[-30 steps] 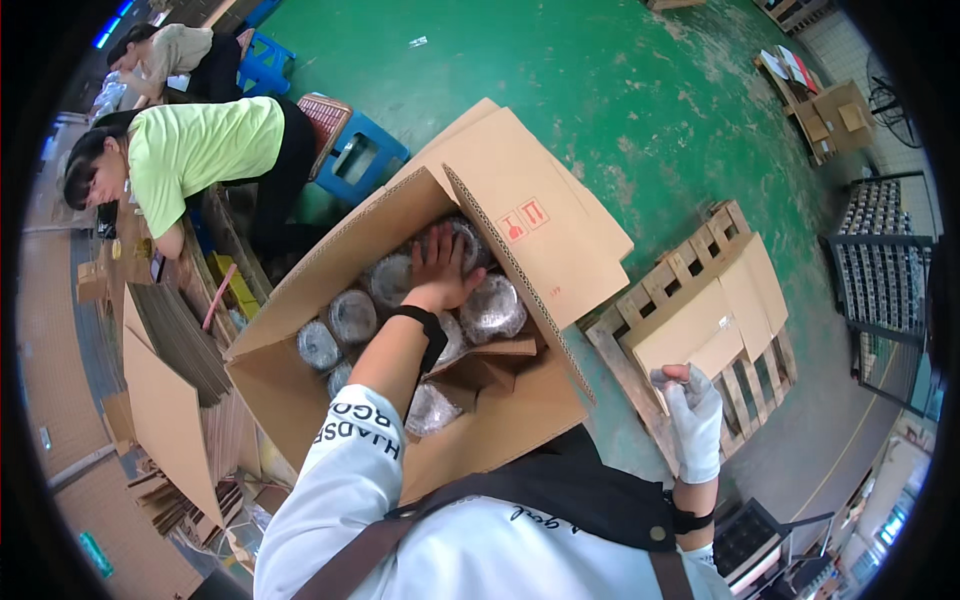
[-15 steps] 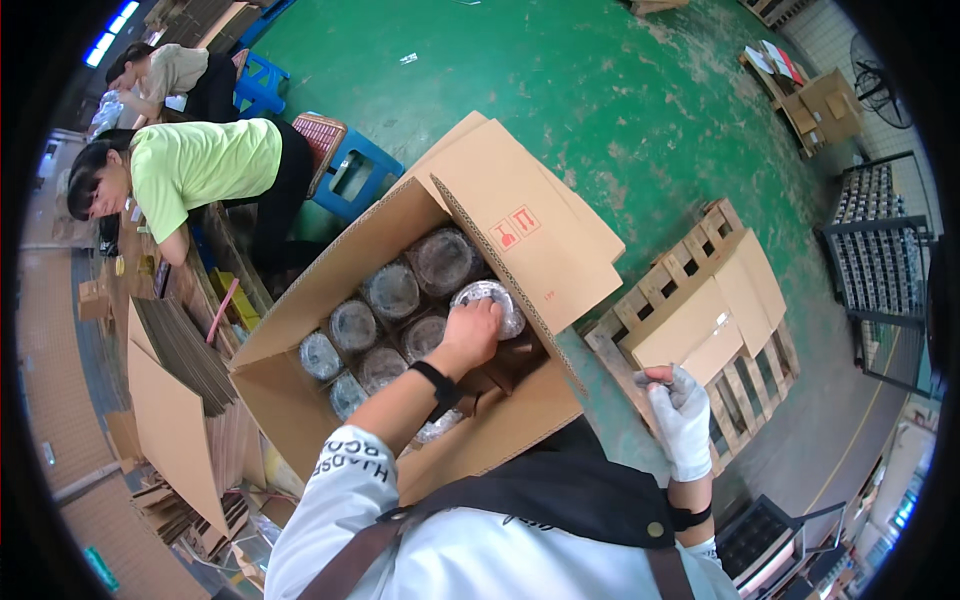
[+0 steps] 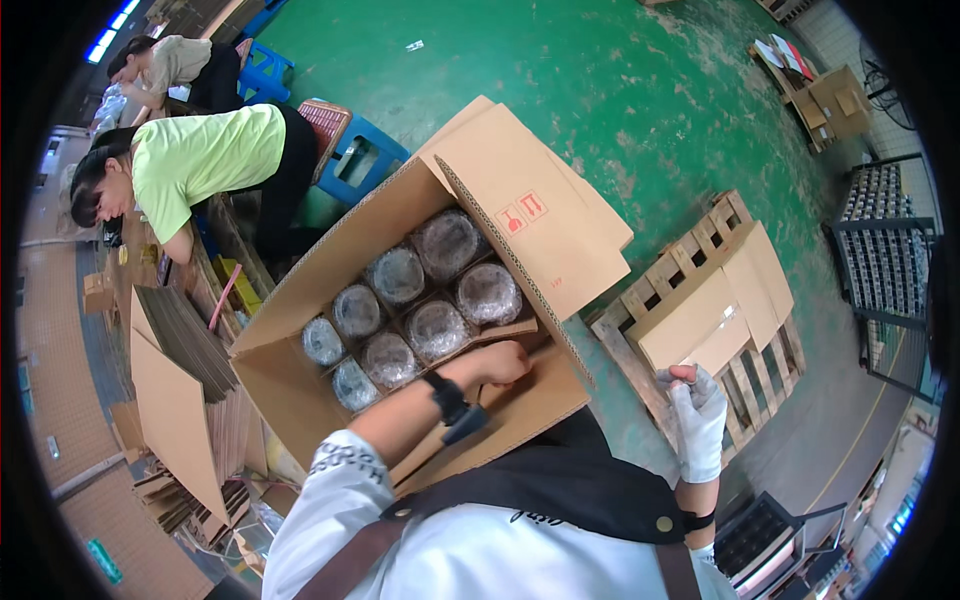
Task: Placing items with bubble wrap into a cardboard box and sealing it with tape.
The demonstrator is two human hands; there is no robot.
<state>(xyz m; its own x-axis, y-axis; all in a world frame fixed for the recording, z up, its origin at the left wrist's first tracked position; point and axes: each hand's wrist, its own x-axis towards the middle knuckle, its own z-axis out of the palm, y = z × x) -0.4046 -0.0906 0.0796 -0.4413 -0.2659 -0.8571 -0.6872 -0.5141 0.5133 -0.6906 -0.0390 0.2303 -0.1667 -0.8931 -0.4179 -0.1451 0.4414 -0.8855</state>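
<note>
A large open cardboard box stands tilted in front of me. Several round items wrapped in clear plastic sit in its cardboard divider cells. My bare left hand, a black band on its wrist, is curled into a fist at the box's near edge, against the divider strip. I cannot tell whether it grips the strip. My right hand wears a white glove and is raised beside the box, right of it, fingers curled with nothing seen in it.
A wooden pallet with flat cardboard boxes lies to the right on the green floor. A person in a green shirt bends over a bench at left, another person behind. Blue stools and stacked flat cardboard are near.
My left hand has drawn back from over the wrapped items to the box's near edge and closed. My gloved right hand has risen a little.
</note>
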